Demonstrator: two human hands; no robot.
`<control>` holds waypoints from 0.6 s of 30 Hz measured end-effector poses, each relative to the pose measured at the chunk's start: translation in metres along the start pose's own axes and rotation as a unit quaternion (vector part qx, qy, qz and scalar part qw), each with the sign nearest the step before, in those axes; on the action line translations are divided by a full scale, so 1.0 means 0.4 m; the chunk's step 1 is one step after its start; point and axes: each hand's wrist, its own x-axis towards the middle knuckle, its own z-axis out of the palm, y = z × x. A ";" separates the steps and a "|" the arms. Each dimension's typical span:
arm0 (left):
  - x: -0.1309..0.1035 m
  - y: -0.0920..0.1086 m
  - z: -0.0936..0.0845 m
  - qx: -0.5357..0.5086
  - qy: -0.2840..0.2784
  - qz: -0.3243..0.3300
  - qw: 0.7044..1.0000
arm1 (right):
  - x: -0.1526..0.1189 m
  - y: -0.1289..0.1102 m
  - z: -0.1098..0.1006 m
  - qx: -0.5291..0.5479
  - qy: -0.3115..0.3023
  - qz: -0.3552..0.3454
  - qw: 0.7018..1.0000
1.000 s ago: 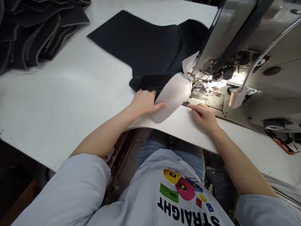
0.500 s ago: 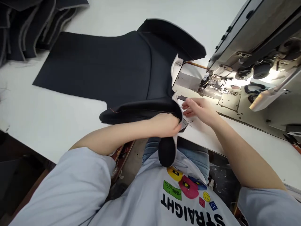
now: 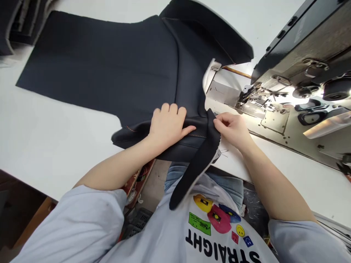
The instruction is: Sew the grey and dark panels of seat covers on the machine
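A large black sewn cover point(image 3: 109, 69) with orange seam stitching lies over the white table. My left hand point(image 3: 168, 126) rests on its near, padded side edge, fingers laid on the material and thumb spread out. A narrow black strip point(image 3: 197, 164) with a pale backing crosses the cover's right end and hangs down over the table edge towards my shirt. My right hand point(image 3: 231, 128) pinches the upper end of this strip between thumb and fingers, at the cover's right border. A white curled flap point(image 3: 210, 76) sticks up along that same border.
To the right stands a sewing machine point(image 3: 301, 65) with its lamp lit over the needle area point(image 3: 255, 98). Black-handled scissors point(image 3: 315, 113) lie on its bed. Several stacked dark foam-backed pieces point(image 3: 24, 22) are at the upper left. Loose threads point(image 3: 224, 151) lie beside the strip.
My left hand has moved left from the cover's right end onto its padded side, its fingers opening out. The strip has turned black face up, and my right hand has closed on its end.
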 end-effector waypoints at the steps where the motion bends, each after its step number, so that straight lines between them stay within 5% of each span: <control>1: 0.005 -0.008 0.007 0.011 -0.032 -0.020 0.999 | -0.001 -0.002 0.003 -0.006 -0.002 0.007 1.000; 6: -0.008 0.036 0.023 0.014 -0.105 -0.064 0.992 | -0.002 -0.014 0.006 -0.030 -0.002 0.018 0.999; 10: -0.075 0.110 -0.002 0.011 -0.162 -0.076 0.984 | 0.005 -0.021 -0.009 -0.132 -0.078 -0.020 0.988; 12: -0.107 0.126 -0.030 -0.017 -0.250 0.002 0.968 | 0.001 -0.024 -0.015 -0.206 -0.122 -0.054 0.970; 15: -0.103 0.099 -0.084 -0.066 -0.397 0.169 0.900 | -0.023 -0.015 -0.015 -0.289 -0.158 -0.087 0.940; 16: -0.081 0.078 -0.102 -0.066 -0.387 0.196 0.899 | -0.034 -0.007 -0.012 -0.300 -0.152 -0.095 0.937; 18: -0.004 0.026 -0.132 -0.047 -0.245 0.184 0.951 | -0.055 0.012 -0.006 -0.307 -0.115 -0.115 0.938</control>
